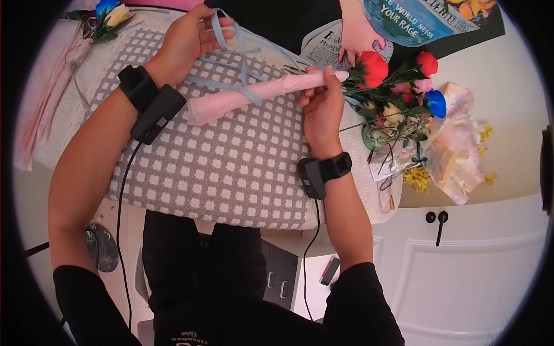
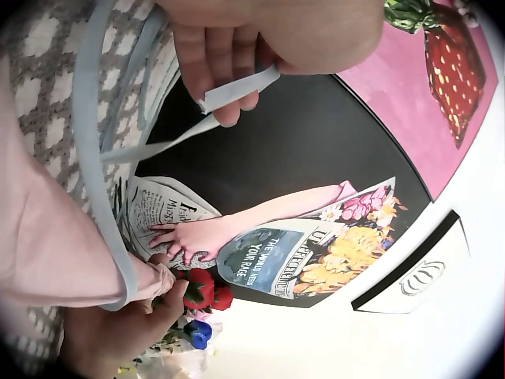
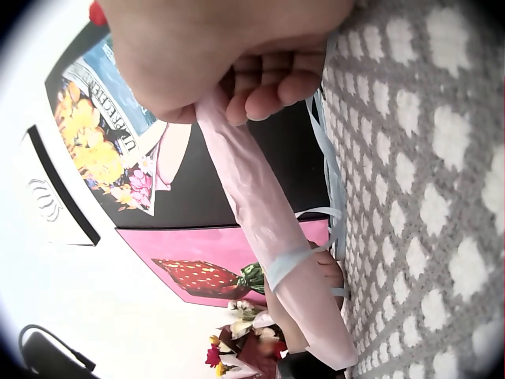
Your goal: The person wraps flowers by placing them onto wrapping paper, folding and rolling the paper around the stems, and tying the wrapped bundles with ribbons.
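A roll of pale pink wrapping paper [image 1: 248, 98] lies slantwise above the checked cloth, wider at its left end. My right hand [image 1: 324, 112] grips its narrow right end between thumb and fingers. Light blue ribbon [image 2: 95, 150] loops over the roll near its middle and trails across the cloth behind. With its fingers curled, my left hand [image 1: 187, 40] holds a length of that ribbon, raised up and left of the roll. Right beyond the narrow end shows a red rose [image 1: 371, 69]; whether its stem runs into the paper I cannot tell.
Grey-and-white checked cloth [image 1: 231, 167] covers the table. More artificial flowers, among them a blue rose [image 1: 435, 104], crowd the right side. Pink paper [image 1: 49, 98] and a small bunch of flowers [image 1: 109, 17] lie at left. Painted canvases [image 2: 292, 150] stand behind.
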Available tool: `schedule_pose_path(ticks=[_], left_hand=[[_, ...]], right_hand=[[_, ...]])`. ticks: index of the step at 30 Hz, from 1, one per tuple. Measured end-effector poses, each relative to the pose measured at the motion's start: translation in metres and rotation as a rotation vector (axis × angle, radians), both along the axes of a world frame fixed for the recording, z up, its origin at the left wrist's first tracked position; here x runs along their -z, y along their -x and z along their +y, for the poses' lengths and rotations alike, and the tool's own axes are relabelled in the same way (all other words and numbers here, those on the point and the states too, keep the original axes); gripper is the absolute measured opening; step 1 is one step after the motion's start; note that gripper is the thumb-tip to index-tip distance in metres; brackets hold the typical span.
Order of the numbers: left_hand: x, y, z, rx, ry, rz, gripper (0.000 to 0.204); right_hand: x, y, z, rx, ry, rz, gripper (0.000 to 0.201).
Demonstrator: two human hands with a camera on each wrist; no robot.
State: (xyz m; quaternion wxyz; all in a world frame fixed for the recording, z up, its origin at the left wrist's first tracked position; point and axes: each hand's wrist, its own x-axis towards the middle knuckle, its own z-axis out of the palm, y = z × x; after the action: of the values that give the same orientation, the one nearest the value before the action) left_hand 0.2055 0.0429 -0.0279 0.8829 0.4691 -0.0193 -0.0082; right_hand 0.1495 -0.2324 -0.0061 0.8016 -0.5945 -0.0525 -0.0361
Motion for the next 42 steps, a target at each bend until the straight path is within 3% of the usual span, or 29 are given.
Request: schedule_pose_path(ticks=[3, 10, 14, 17, 21, 26, 30, 32, 36, 39, 42], left_hand=[[-0.013, 0.012, -0.003, -0.071, -0.165, -0.162, 0.031], [-0.005, 0.002, 0.002, -0.212, -0.188, -0.121, 0.032], [-0.005, -0.003, 0.013, -0.299, -0.197, -0.225, 0.032], [0.002, -0.012, 0.021, -0.377, -0.148, -0.119, 0.031], [0.011, -0.016, 0.023, -0.446, -0.236, -0.122, 0.031], [0.017, -0.022, 0.024, -0.523, -0.421, -0.138, 0.038], [0.018, -0.026, 0.023, -0.646, -0.363, -0.2, 0.046], [0.015, -0.027, 0.024, -0.673, -0.385, -0.209, 0.049], [0.015, -0.022, 0.021, -0.703, -0.468, -0.269, 0.05], [0.01, -0.023, 0.017, -0.696, -0.505, -0.353, 0.047], [0.011, -0.026, 0.019, -0.677, -0.469, -0.369, 0.043]], right_hand=[[0.001, 0.001, -0.002, 0.015, -0.006, -0.034, 0.042], [-0.003, 0.003, 0.001, 0.232, 0.069, -0.181, 0.043], [-0.01, 0.004, 0.0, 0.406, 0.074, -0.239, 0.04], [-0.011, 0.004, 0.001, 0.45, 0.04, -0.275, 0.039], [-0.01, 0.003, -0.006, 0.409, -0.014, -0.304, 0.04], [-0.006, 0.002, -0.008, 0.202, 0.012, -0.224, 0.042], [-0.008, 0.001, -0.002, 0.257, 0.157, -0.228, 0.041], [-0.014, 0.004, 0.008, 0.439, 0.128, -0.203, 0.039], [-0.011, 0.005, 0.0, 0.439, 0.068, -0.223, 0.039], [-0.007, 0.0, -0.01, 0.286, 0.016, -0.278, 0.038], [-0.002, -0.002, -0.007, 0.231, 0.14, -0.227, 0.038]])
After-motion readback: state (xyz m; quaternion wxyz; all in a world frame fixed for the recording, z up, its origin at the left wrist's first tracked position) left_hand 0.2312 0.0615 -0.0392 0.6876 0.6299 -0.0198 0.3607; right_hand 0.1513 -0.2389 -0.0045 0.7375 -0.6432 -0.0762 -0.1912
